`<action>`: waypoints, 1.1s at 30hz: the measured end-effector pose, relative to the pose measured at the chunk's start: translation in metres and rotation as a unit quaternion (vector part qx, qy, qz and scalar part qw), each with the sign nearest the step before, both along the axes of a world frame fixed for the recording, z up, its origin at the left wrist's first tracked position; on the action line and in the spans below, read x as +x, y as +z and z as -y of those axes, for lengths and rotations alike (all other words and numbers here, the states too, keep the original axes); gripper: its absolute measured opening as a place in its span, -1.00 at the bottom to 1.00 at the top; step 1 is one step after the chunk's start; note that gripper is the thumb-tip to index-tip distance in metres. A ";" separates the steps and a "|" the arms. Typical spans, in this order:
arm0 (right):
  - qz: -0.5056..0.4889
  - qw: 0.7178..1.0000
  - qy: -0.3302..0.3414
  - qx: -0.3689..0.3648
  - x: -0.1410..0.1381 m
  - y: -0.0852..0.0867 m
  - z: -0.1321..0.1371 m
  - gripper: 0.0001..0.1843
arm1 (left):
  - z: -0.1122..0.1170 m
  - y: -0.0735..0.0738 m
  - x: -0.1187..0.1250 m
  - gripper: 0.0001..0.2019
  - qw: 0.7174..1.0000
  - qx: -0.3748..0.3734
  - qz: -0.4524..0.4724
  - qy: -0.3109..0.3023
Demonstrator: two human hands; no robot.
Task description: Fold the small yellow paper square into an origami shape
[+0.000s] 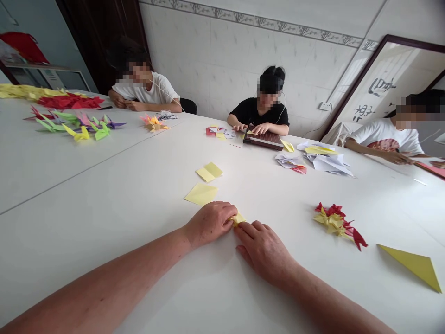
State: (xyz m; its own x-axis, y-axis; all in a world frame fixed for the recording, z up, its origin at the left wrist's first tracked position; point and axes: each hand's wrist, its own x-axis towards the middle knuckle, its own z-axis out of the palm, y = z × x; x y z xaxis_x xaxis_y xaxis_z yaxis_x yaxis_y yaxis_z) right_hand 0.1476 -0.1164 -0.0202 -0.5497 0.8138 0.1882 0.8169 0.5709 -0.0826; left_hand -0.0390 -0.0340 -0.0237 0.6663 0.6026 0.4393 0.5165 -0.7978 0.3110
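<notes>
My left hand (210, 221) and my right hand (262, 248) meet over a small folded piece of yellow paper (238, 218) on the white table (104, 204). The left hand's fingers are curled and pinch the paper's left side. Fingertips of the right hand press down on its lower edge. Most of the paper is hidden under the fingers. Just beyond my left hand lies a flat yellow square sheet (200, 193), and a folded yellow sheet (209, 171) lies farther back.
A pile of red and yellow folded cranes (336, 222) sits to the right, and a yellow paper triangle (413, 265) near the right edge. Three other people sit along the far side with paper piles (325, 160). Colourful cranes (78, 125) lie at far left.
</notes>
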 end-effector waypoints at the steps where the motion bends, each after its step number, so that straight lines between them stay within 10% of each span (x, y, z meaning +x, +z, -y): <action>1: -0.001 1.000 -0.001 -0.004 -0.001 0.000 0.000 -0.79 | 0.001 0.001 0.001 -0.86 1.000 -0.009 -0.004 -0.002; 14: 0.035 0.999 -0.007 -0.007 -0.006 0.007 0.003 -0.85 | 0.004 0.011 0.013 -0.79 0.985 -0.132 0.032 0.103; 33: 0.054 0.999 0.001 0.004 -0.007 0.010 0.003 -0.81 | -0.002 0.010 0.020 -0.72 0.979 -0.169 0.072 0.090</action>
State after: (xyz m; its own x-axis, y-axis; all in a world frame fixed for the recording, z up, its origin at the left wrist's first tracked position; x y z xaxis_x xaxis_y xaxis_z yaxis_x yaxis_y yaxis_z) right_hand 0.1404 -0.1191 -0.0101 -0.5682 0.8118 0.1347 0.8201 0.5721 0.0108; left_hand -0.0190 -0.0321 -0.0136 0.4819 0.8316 0.2762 0.5708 -0.5371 0.6211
